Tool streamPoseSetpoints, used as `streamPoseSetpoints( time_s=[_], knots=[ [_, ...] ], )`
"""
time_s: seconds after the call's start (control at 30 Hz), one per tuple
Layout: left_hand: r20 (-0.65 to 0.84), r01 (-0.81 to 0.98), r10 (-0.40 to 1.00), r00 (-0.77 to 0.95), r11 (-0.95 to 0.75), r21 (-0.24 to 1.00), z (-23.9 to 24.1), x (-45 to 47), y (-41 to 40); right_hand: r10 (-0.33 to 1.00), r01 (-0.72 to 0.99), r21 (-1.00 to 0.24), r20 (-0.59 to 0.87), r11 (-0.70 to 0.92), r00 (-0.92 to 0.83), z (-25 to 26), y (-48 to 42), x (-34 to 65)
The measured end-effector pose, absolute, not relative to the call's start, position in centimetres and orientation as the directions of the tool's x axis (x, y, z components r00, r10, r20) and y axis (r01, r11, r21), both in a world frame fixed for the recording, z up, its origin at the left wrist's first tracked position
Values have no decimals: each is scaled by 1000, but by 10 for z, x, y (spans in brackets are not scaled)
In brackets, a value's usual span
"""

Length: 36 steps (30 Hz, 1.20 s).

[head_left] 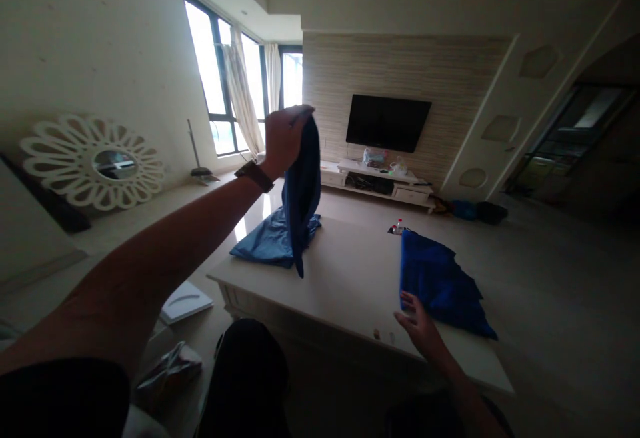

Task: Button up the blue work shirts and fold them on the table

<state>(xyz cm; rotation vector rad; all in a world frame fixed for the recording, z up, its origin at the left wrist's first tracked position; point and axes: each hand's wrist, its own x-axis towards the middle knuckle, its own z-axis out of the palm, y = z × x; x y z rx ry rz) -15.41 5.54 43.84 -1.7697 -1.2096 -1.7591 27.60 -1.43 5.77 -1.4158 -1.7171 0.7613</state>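
My left hand (290, 133), with a band on its wrist, is closed on the upper edge of a dark blue cloth (303, 191) and holds it up. The cloth hangs down in folds. Its lower end reaches the white table (350, 271), beside a lighter blue piece of fabric (265, 241) lying there; whether the two are joined I cannot tell. On the right of the table a bright blue cloth (440, 278) is spread flat. At its near left corner is my right hand (417, 321), fingers apart; whether they touch the cloth is unclear.
Small bottles (399, 226) stand behind the bright blue cloth. Near the table's front edge lie small objects (377, 334). On the floor at left are a white flat box (186, 302) and a shiny bag (173, 368). A low TV cabinet (373, 183) lines the far wall.
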Motion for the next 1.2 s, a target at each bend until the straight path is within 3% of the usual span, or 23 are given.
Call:
streamPoseSetpoints(
  time_s=[0.1, 0.2, 0.3, 0.4, 0.57, 0.7, 0.83, 0.9, 0.93, 1.0, 1.03, 1.1, 1.2],
  knots=[
    [963, 728, 268, 5, -662, 180, 461, -96, 10, 962, 315, -910, 240, 270, -132, 99, -27, 222],
    [940, 685, 334, 72, -701, 196, 464, -56, -26, 937, 232, -913, 298, 336, -184, 125, -36, 175],
    [912, 646, 396, 102, -724, 242, 455, -43, -45, 916, 294, -868, 368, 401, -162, 135, -34, 152],
    [909, 628, 410, 76, -728, 276, 445, -57, -45, 932, 432, -828, 349, 357, -101, 146, -23, 168],
    [787, 758, 617, 2, -515, 401, 418, -123, -15, 887, 549, -750, 460, 368, 34, 207, -20, 240],
    [622, 910, 775, -111, -173, 378, 378, -157, 6, 952, 390, -869, 287, 306, -107, 260, -33, 259],
    [589, 898, 806, -64, -210, 386, 344, -131, -4, 982, 236, -959, 130, 159, -136, 277, -29, 241],
    [406, 815, 913, 48, -270, 512, 334, -100, -25, 989, 190, -975, 90, 112, -119, 273, -22, 232],
    [231, 739, 960, 158, -270, 617, 329, -82, -39, 993, 161, -983, 76, 90, -94, 269, -20, 228],
    [-90, 535, 892, 442, -181, 825, 319, -48, -68, 997, 82, -994, 69, 71, -25, 261, -21, 219],
    [-145, 437, 833, 534, -125, 891, 312, -32, -81, 997, 38, -996, 78, 78, 6, 256, -25, 214],
    [-98, 236, 799, 594, -56, 970, 296, -5, -98, 993, -29, -993, 113, 113, 19, 250, -35, 202],
    [-4, 17, 886, 464, -4, 1000, 276, 17, -98, 986, -77, -986, 155, 150, -67, 250, -51, 186]
  ],
)
